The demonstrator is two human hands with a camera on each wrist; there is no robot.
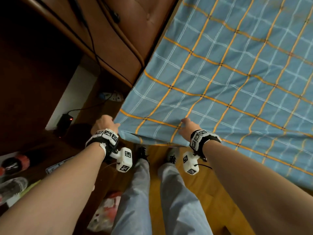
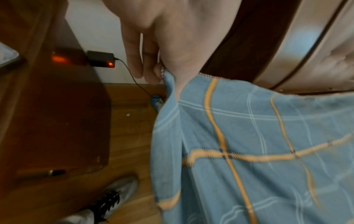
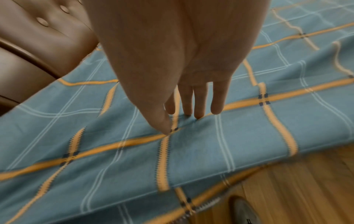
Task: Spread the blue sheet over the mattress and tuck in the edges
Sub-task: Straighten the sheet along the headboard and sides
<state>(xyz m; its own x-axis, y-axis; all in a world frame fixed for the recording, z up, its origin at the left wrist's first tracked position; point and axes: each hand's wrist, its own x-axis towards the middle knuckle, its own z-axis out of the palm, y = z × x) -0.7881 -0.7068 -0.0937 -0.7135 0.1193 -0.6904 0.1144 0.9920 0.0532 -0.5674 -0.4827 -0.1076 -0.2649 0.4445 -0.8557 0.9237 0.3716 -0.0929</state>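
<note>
Forearms fill the near view, reaching to the blue sheet, which lies across the mattress with its near edge hanging untucked over the floor. Pulling unevenly could drag it askew (my judgement). Left hand pinches the corner hem; right hand rests on the cloth, fingers straight.

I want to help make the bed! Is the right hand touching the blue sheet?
Touching: the right wrist view shows the right hand with fingertips pressing the blue sheet.
</note>
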